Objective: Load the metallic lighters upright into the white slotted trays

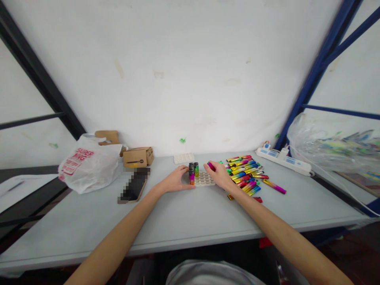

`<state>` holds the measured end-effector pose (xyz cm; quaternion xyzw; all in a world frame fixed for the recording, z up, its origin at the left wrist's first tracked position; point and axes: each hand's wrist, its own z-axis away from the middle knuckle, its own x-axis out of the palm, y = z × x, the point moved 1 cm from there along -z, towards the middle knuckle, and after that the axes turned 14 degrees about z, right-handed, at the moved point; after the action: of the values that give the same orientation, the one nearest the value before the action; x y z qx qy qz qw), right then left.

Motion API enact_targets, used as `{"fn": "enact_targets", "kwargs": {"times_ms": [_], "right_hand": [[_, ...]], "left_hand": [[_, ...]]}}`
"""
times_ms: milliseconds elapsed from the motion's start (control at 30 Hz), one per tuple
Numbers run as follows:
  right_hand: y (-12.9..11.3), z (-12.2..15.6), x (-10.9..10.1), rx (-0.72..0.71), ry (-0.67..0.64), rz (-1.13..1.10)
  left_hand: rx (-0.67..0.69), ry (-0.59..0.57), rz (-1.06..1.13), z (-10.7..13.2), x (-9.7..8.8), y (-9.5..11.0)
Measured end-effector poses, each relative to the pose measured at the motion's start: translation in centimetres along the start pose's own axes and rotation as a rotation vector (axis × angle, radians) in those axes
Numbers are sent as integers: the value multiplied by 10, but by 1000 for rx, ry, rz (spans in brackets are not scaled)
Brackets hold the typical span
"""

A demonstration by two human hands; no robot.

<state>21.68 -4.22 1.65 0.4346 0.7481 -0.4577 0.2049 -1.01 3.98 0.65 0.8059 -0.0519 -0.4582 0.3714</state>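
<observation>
A pale tray (204, 179) with rows of round holes lies on the table between my hands. Several lighters (192, 178) with black tops and shiny coloured bodies stand upright at its left end. My left hand (176, 180) curls around that end, thumb at the near side and fingers at the far side, gripping the tray beside the lighters. Over the tray's right end, my right hand (218, 175) pinches a shiny magenta lighter (211, 166), partly hidden by the fingers. To the right lies a loose pile of metallic, many-coloured lighters (245, 172), partly behind my right forearm.
Another pale tray (184, 158) lies by the wall. On the left are a phone (135, 188), a cardboard box (138, 157) and a white plastic bag (92, 162). A power strip (285, 160) and a clear bag (335, 138) are at right.
</observation>
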Motion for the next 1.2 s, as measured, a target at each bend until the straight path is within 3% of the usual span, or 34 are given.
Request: {"fn": "enact_targets", "kwargs": {"times_ms": [167, 367, 533, 733, 1000, 1100, 1200], "right_hand": [[-1, 1, -3, -70, -28, 19], [-1, 3, -4, -272, -34, 113], [2, 3, 3, -224, -122, 109], [6, 3, 11, -281, -163, 182], [-6, -4, 19, -325, -200, 518], [-8, -5, 12, -340, -219, 517], [6, -8, -4, -322, -192, 499]], "left_hand": [[8, -6, 5, -1, 1, -2], [15, -6, 10, -1, 1, -3], [19, 4, 18, 0, 2, -7], [22, -8, 37, -1, 2, -8], [23, -8, 38, -1, 3, -7], [12, -13, 21, -1, 2, -7], [7, -21, 11, -1, 2, -7]]}}
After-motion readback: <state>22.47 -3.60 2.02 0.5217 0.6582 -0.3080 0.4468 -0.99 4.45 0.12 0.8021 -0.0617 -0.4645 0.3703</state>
